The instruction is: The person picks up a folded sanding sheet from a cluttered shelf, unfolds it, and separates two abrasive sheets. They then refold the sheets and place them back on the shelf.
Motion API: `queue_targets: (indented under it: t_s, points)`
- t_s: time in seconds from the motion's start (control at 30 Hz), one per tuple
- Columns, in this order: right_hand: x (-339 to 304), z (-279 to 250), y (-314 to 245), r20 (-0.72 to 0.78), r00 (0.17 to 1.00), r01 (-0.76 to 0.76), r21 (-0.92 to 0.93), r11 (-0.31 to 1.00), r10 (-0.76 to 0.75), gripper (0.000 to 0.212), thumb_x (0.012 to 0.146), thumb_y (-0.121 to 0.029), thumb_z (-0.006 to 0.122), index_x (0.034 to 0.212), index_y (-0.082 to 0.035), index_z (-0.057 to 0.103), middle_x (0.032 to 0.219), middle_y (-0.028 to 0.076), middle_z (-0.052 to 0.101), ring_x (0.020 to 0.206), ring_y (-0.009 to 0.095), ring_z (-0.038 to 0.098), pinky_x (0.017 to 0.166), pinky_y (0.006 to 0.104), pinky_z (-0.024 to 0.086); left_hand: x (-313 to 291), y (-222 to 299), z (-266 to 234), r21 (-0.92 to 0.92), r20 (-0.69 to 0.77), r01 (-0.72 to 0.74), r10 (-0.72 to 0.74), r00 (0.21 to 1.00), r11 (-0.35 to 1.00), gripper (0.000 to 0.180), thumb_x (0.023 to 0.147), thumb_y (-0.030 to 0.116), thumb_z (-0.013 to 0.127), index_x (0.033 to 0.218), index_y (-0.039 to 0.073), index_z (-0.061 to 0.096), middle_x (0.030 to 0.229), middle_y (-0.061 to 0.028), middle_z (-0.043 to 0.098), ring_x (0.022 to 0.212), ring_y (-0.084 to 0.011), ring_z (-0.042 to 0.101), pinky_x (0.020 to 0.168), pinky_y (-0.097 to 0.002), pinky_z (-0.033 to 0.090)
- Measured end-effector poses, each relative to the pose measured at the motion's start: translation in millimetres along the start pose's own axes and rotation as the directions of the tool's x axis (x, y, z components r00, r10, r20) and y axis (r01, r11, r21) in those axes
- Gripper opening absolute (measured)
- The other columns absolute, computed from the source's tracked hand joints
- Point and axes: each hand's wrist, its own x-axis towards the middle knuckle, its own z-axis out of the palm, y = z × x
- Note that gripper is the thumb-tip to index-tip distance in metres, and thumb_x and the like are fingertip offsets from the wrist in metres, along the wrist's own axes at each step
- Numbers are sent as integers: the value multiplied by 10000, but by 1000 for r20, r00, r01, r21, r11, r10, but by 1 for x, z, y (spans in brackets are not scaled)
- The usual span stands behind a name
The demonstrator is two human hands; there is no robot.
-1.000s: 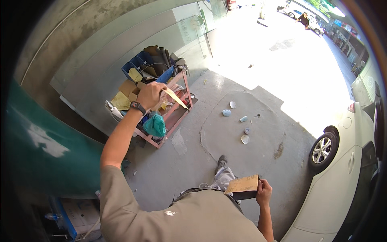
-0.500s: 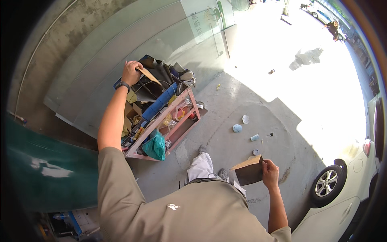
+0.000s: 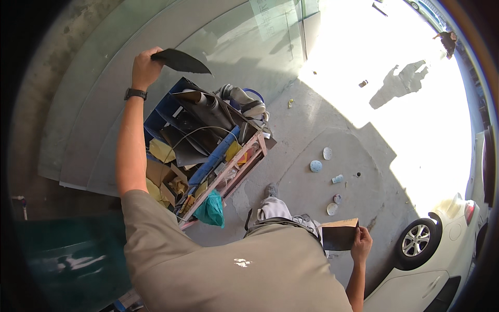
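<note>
My left hand (image 3: 145,70), raised over the far left end of a cart (image 3: 247,179), is closed on the edge of a curved black sheet of sandpaper (image 3: 183,61). A second sheet of sandpaper (image 3: 339,238), black on one face and tan on the other, is pinched in my right hand (image 3: 362,243) low beside my right hip. Under my left arm, a blue box (image 3: 169,106) on the cart holds dark rolled and flat sheets (image 3: 200,104). Yellow paper pieces (image 3: 162,150) lie nearer to me there.
A teal plastic bag (image 3: 210,209) hangs from the cart's near side. Large glass panels (image 3: 234,78) lean behind the cart. Several round discs (image 3: 316,166) lie on the floor ahead. A white car (image 3: 416,281) stands at right. Another person (image 3: 448,42) is far off in the sunlight.
My left hand has lifted up and left, bringing a sandpaper sheet out over the cart's far end. My right hand still holds its sheet, now turned more level and slightly lower.
</note>
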Motion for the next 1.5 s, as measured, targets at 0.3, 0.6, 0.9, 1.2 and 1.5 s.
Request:
queue_targets:
  t_s: [0.3,0.6,0.9,1.2,1.5]
  points:
    - [50,18,-48,12,996,93,-117,989,-92,222,1081,-164,625,1048,40,709,695,7,634,642,61,521,592,275,429,-1,-26,45,-34,212,-19,25,977,999,52,860,84,717,878,36,722,830,-172,731,772,-353,727,702,-393,554]
    - [47,21,-31,-19,997,72,-80,994,-74,220,1082,-157,623,1040,42,708,687,14,623,635,63,501,584,277,419,-18,-47,37,96,143,28,-42,989,995,111,875,139,718,913,36,705,825,-166,728,810,-408,710,694,-401,552]
    - [34,2,13,-28,999,-29,-41,999,28,220,1110,-205,599,1093,-5,687,807,-8,664,697,50,530,588,262,428,-36,-68,27,-110,240,-136,159,958,985,110,812,24,757,910,40,709,892,-123,754,861,-353,726,828,-387,567]
    - [-9,14,108,180,885,-457,504,733,428,212,1117,-295,562,1226,-126,629,1076,11,707,847,149,696,739,398,628,-30,-51,1,27,337,-48,37,941,998,103,871,-8,707,912,39,789,828,-88,775,767,-206,739,696,-326,571]
    - [-27,34,81,302,825,-550,623,557,477,217,1126,-293,530,1211,-121,631,1097,46,718,931,196,700,783,425,616,-20,-91,61,-10,551,-318,271,790,948,267,830,-22,644,1048,42,784,1026,-197,774,996,-434,708,898,-478,563]
